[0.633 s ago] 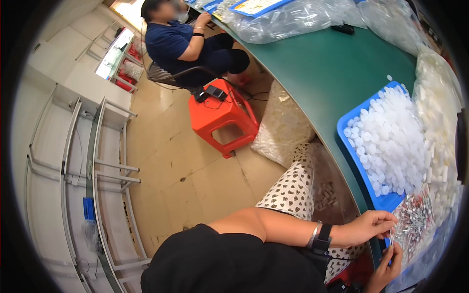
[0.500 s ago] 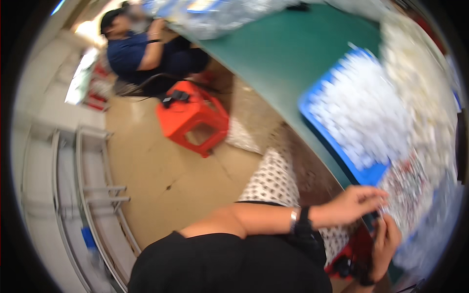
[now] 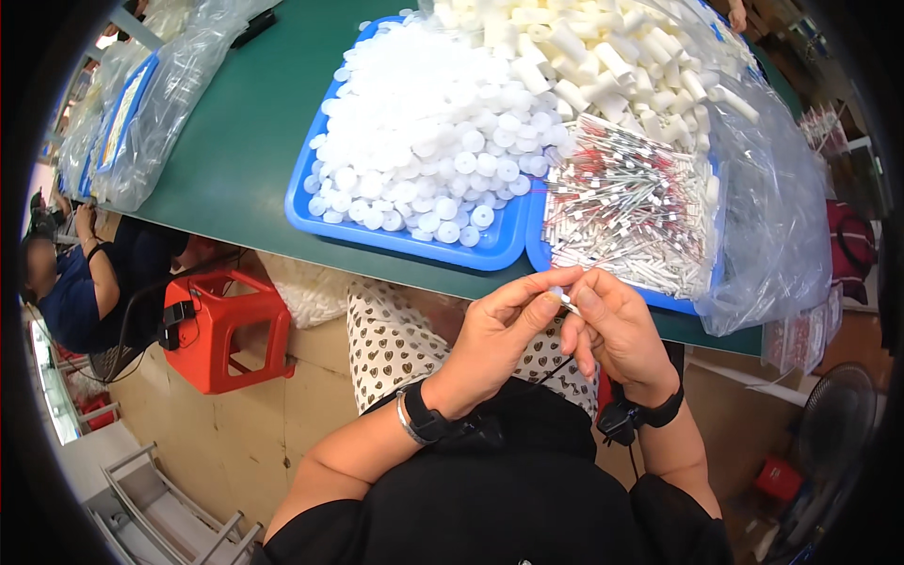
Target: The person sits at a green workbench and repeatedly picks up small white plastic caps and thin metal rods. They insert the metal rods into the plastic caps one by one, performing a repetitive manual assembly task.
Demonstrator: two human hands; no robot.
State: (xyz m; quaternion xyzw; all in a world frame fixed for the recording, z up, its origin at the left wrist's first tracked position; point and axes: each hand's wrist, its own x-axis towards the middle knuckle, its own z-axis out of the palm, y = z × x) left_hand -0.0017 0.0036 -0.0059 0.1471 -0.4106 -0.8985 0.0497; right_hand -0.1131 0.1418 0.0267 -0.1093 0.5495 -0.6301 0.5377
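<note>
Below the green table [image 3: 235, 160], both hands' fingers [image 3: 537, 299] pinch closed on a small white part [image 3: 565, 299] between them

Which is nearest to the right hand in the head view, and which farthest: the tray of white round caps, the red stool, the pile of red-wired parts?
From the right hand:
1. Pile of red-wired parts, just above on the table.
2. Tray of white round caps, up and left.
3. Red stool, far left on the floor.

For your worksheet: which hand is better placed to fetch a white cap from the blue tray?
Probably left: the left hand lies nearer the caps in the blue tray; the right hand sits below the wired parts.
</note>
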